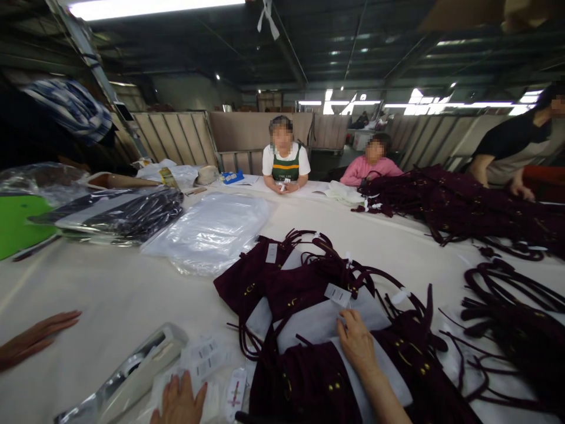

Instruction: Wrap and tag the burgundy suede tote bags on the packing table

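Note:
My right hand [356, 341] reaches over a pile of dark maroon fabric pieces [304, 288] with long cords and small gold-coloured fittings. Its bent fingers are closed at the lower edge of a white tag [338, 294], which lies on one of these pieces. Pale sheets [318, 324] show between the fabric layers beneath that hand. At the lower edge, my left hand [180, 403] rests with fingers apart on loose white printed labels [205, 356]. Just right of it lies a white tag with a coloured print [236, 393].
A long pale device with shiny parts [128, 371] lies left of the labels. Another person's hand [42, 338] rests at far left. Clear plastic bags [216, 229] and wrapped dark goods [119, 212] lie beyond. More maroon pieces [463, 206] lie right; several people stand around the table.

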